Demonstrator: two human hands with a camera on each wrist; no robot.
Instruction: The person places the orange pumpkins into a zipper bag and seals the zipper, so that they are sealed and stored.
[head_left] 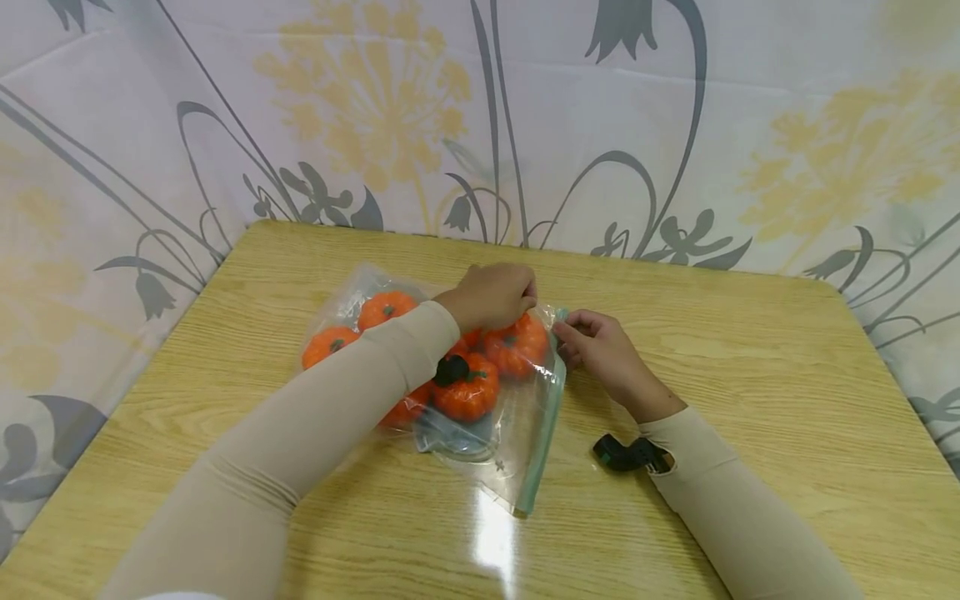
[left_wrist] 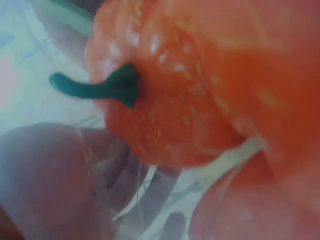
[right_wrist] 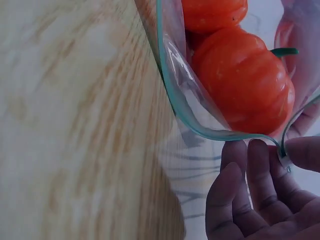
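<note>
A clear zip-top bag [head_left: 517, 450] with a green seal strip lies on the table, holding several small orange pumpkins [head_left: 467, 393] with green stems. Its mouth faces right and, in the right wrist view, the green strip [right_wrist: 182, 117] stands parted in front of a pumpkin [right_wrist: 240, 82]. My right hand [head_left: 603, 354] pinches the far corner of this strip between thumb and fingers. Over the bag's far side, my left hand [head_left: 491, 296] grips the plastic with curled fingers beside the pumpkin nearest the mouth. The left wrist view shows a pumpkin [left_wrist: 155, 105] up close through hazy film.
Everything lies on a wood-grain table [head_left: 735, 367]. Behind it hangs a flower-patterned cloth [head_left: 555, 108]. A black wrist camera [head_left: 626, 454] sticks out from the right sleeve, and another dark camera [head_left: 452, 369] sits at the left wrist, over the bag.
</note>
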